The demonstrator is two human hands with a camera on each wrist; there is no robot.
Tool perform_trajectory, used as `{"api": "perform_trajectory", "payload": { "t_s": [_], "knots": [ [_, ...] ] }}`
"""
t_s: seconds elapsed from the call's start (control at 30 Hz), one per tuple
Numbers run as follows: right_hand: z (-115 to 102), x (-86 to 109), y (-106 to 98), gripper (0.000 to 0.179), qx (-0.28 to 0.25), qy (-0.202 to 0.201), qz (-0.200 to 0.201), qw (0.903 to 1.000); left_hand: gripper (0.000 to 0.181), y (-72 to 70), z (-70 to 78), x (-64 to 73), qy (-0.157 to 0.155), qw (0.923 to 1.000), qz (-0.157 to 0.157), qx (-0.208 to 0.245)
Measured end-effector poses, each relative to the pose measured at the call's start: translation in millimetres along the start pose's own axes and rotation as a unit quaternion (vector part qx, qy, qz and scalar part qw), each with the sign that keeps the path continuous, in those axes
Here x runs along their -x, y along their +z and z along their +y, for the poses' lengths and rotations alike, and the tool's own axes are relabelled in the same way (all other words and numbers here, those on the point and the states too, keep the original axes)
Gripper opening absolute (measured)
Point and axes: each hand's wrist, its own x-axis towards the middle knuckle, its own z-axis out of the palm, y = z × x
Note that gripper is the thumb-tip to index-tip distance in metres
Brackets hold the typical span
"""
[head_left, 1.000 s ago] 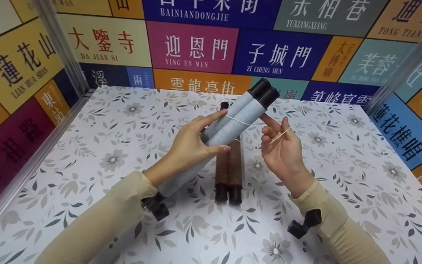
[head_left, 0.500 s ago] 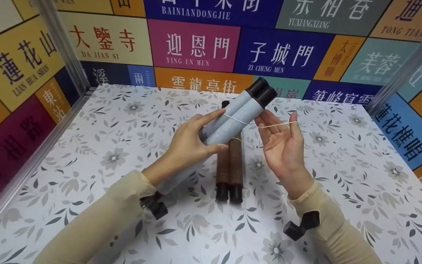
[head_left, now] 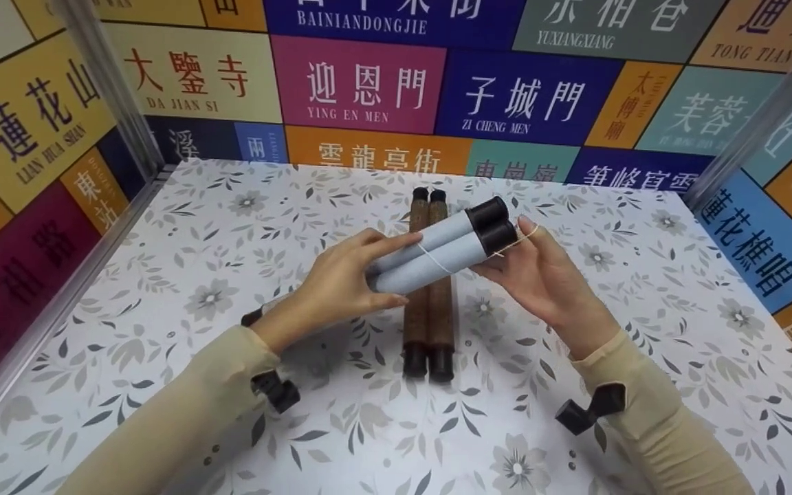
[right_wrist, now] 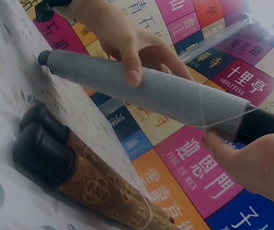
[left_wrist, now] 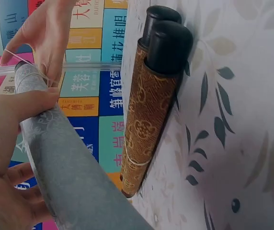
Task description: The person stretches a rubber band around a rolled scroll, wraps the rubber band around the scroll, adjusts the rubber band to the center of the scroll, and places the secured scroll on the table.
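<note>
My left hand [head_left: 337,278] grips a light-blue double-rolled scroll [head_left: 430,265] with black end knobs, thumb and fingers on either side. The scroll slants up to the right above the table. A thin pale elastic band [right_wrist: 202,103] circles its rolls near the upper end, and a stretched strand [head_left: 521,242] of it runs to the thumb of my right hand [head_left: 544,285]. The right fingers hook the band by the scroll's underside, partly hidden behind it. Below lies a brown patterned double-rolled scroll [head_left: 430,333] with black knobs, a band [left_wrist: 136,160] around it.
The white floral tabletop [head_left: 162,426] spreads around both forearms. Behind it stands a wall [head_left: 361,86] of coloured name panels, with clear upright edges [head_left: 117,89] at the corners. Small black wrist cameras [head_left: 592,410] sit on both sleeves.
The light-blue scroll's upper end has come down and lies flatter, uncovering the brown scroll's far knobs. My right hand has turned, its thumb pulling the strand across the black knobs.
</note>
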Motion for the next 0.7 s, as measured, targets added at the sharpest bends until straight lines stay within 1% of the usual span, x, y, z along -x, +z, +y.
{"api": "perform_trajectory", "payload": {
  "t_s": [0.07,0.1,0.23,0.3,0.37,0.43,0.5,0.6,0.7],
  "knots": [
    [-2,-0.3,-3,0.051,0.034,0.021,-0.004,0.9992,0.085,0.3,-3.2,1.2,0.025,0.9995,-0.004,-0.021],
    [-3,0.1,-4,0.050,0.048,0.031,0.002,0.9984,0.085,0.1,-4.3,1.7,0.035,0.9988,-0.007,-0.032],
    [-8,0.5,-7,0.046,0.092,0.068,0.013,0.9934,0.083,-2.9,-5.6,1.1,0.081,0.9938,-0.020,-0.074],
    [-10,0.7,-9,0.047,0.108,0.080,0.005,0.9910,0.082,-4.6,-5.2,0.8,0.095,0.9913,-0.023,-0.088],
    [-12,0.7,-12,0.049,0.122,0.089,-0.014,0.9884,0.082,-4.8,-5.2,0.7,0.104,0.9894,-0.026,-0.097],
    [-12,1.3,-14,0.049,0.122,0.086,-0.031,0.9883,0.082,-3.9,-5.6,1.0,0.100,0.9901,-0.027,-0.095],
    [-11,2.2,-16,0.049,0.112,0.079,-0.047,0.9895,0.082,-2.4,-6.1,1.5,0.081,0.9928,-0.021,-0.085],
    [-6,3.8,-14,0.052,0.087,0.063,-0.057,0.9926,0.083,0.1,-7.1,2.7,0.048,0.9968,-0.012,-0.063],
    [0,4.4,-11,0.062,0.074,0.057,-0.054,0.9942,0.084,2.2,-7.2,4.7,0.034,0.9979,-0.012,-0.054]
  ]
}}
